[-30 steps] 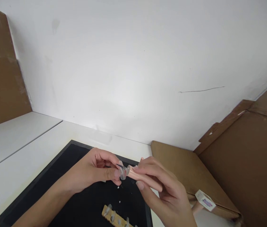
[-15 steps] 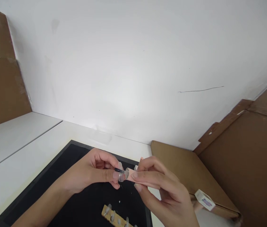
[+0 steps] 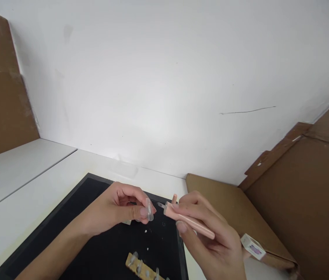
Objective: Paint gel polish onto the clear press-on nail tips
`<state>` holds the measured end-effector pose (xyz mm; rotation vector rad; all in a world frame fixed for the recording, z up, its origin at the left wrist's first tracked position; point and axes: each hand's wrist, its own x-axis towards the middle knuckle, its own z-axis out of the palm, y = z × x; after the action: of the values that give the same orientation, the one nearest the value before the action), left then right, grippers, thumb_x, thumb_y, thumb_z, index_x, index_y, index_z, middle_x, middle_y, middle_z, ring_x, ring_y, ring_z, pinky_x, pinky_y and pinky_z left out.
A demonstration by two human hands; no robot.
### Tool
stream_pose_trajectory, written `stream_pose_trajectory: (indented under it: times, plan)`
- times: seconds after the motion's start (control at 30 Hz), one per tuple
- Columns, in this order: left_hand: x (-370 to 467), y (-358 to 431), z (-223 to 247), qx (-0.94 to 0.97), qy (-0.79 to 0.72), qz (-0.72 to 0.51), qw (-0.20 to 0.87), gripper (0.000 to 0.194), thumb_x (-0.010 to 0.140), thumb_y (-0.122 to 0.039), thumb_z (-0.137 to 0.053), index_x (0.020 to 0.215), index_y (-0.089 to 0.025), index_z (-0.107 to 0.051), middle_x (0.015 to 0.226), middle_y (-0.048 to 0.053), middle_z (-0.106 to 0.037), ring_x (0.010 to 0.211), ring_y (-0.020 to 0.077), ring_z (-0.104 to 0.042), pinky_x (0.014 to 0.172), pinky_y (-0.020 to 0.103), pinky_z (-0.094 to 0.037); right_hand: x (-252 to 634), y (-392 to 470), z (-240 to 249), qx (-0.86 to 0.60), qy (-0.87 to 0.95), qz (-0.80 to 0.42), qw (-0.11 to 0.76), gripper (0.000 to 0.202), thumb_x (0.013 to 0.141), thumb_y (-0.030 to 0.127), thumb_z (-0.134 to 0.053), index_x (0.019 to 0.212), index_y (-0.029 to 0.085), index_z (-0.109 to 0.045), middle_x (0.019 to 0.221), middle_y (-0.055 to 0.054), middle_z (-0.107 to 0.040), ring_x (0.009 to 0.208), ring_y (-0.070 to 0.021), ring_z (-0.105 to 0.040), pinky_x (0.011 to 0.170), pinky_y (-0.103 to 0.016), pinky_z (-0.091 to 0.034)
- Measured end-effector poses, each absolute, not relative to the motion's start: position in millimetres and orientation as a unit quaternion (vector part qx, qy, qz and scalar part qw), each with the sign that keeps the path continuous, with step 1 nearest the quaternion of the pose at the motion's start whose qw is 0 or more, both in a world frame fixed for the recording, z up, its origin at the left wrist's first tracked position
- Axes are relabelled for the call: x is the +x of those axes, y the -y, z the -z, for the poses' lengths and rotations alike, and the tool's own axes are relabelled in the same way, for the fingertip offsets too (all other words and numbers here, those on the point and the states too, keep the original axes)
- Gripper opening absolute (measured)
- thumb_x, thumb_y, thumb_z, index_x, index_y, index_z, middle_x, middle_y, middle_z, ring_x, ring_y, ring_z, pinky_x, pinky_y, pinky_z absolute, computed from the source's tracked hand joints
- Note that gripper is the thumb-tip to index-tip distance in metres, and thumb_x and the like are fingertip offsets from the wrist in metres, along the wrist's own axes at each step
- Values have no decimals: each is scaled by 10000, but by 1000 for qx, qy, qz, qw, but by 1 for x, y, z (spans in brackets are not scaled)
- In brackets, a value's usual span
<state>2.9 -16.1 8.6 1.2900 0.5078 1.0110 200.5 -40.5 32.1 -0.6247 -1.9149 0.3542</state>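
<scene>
Lying nearest, at six o'clock, a tan strip (image 3: 143, 268) bears small clear pieces on the black mat (image 3: 108, 249). Beyond it, the right hand (image 3: 211, 233) pinches a pink pen-like applicator (image 3: 196, 224), whose tip has just come off the nail-like clear piece (image 3: 149, 212) and now sits apart at its two o'clock. The left hand (image 3: 117, 208) keeps that piece in a narrow finger-and-thumb pinch, its face now uncovered. Farther off, at twelve, rises the white wall (image 3: 152, 85).
</scene>
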Motion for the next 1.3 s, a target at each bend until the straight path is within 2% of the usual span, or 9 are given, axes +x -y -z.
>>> stream_pose_trajectory:
  times: [0.23,0.43,0.57,0.7,0.83,1.03,1.17,1.3]
  plan:
    - [3,11,-3,610,-246,-465,593,55,768,-212,-687,798,-186,-725,758,19,-681,721,120,-606,668,233,-464,198,41,-34,-261,804,-125,520,301,752,27,-570,951,231,-669,717,-9,-616,640,-125,-552,553,-232,-477]
    - [3,13,-7,606,-256,-478,583,44,762,-203,-690,782,-193,-727,788,20,-691,732,123,-613,687,240,-474,198,39,-35,-259,813,-137,504,283,736,20,-550,884,227,-674,674,2,-607,615,-131,-568,617,-299,-478]
    - [3,11,-7,604,-254,-480,584,46,761,-200,-690,784,-198,-731,792,19,-697,715,116,-615,678,235,-478,198,42,-36,-253,804,-141,519,266,728,11,-525,829,223,-651,641,21,-614,576,-116,-538,598,-277,-463]
    - [3,12,-6,611,-255,-472,582,51,759,-196,-692,789,-192,-733,773,26,-697,726,130,-626,669,241,-479,196,44,-37,-257,793,-136,535,235,752,42,-549,864,219,-654,659,16,-610,597,-117,-541,534,-234,-437]
    - [4,14,-7,608,-254,-473,585,51,758,-191,-691,784,-192,-734,759,26,-695,733,138,-632,684,252,-483,194,42,-35,-265,799,-145,520,222,766,53,-567,878,219,-664,690,6,-619,604,-122,-558,579,-256,-459]
    - [4,12,-6,594,-242,-481,598,36,741,-184,-705,740,-197,-739,791,27,-704,713,130,-627,662,246,-481,197,42,-34,-266,792,-176,520,198,772,56,-544,806,220,-649,627,6,-603,578,-144,-540,643,-323,-475]
    - [4,11,-5,587,-240,-476,609,41,727,-181,-717,738,-205,-748,812,32,-710,717,135,-627,649,245,-478,196,44,-34,-278,780,-169,535,158,800,111,-570,857,224,-664,655,-10,-604,599,-158,-553,554,-286,-447]
    - [5,11,-6,582,-240,-481,611,52,710,-157,-728,716,-202,-755,800,34,-712,720,134,-620,640,235,-471,194,45,-33,-271,796,-172,512,171,805,117,-578,895,233,-666,700,-12,-629,630,-151,-570,615,-292,-464]
